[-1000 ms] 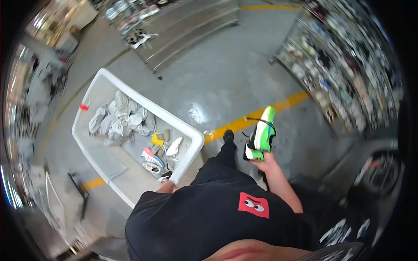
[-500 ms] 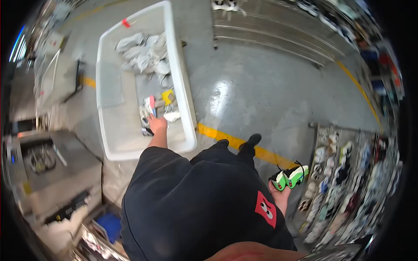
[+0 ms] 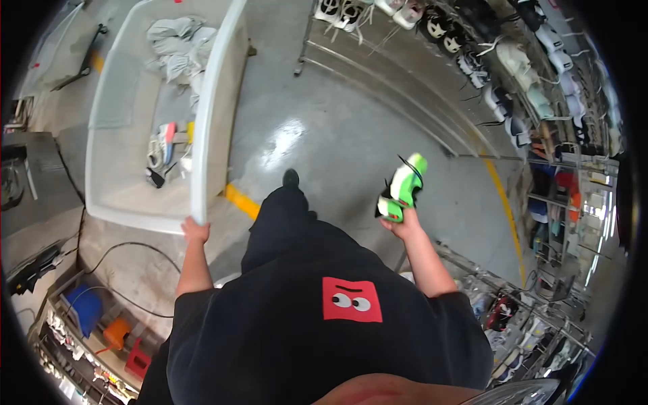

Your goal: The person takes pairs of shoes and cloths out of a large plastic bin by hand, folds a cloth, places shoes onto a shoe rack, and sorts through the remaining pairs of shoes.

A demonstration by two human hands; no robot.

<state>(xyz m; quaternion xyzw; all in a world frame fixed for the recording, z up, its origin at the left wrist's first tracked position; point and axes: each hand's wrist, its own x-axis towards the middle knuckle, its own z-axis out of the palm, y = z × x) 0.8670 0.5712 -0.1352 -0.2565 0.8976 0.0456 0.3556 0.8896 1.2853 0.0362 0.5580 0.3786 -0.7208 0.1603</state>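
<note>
A pair of green, white and black sneakers (image 3: 407, 183) is in my right hand (image 3: 403, 224), held out over the floor with dark laces hanging loose. My left hand (image 3: 196, 231) holds nothing and is at the near corner of a large white plastic tub (image 3: 145, 221), its fingers apart by the rim; whether they touch it I cannot tell. Inside the tub lie a light sneaker with a pink part (image 3: 166, 138), a black-and-white shoe (image 3: 155, 177) and a heap of pale grey cloth (image 3: 177, 47). The tub wall partly hides something yellow.
A metal rack with shoes (image 3: 472, 67) stands ahead to the right, its lower bars (image 3: 378, 88) near the floor. Another shoe rack (image 3: 520, 324) is close on my right. A black cable (image 3: 128, 246) crosses the floor at left, near a blue object (image 3: 84, 310) and orange stool (image 3: 116, 333).
My left hand has come out of the tub to its near rim. My body has turned right, and my right hand has brought the green sneakers forward from my side.
</note>
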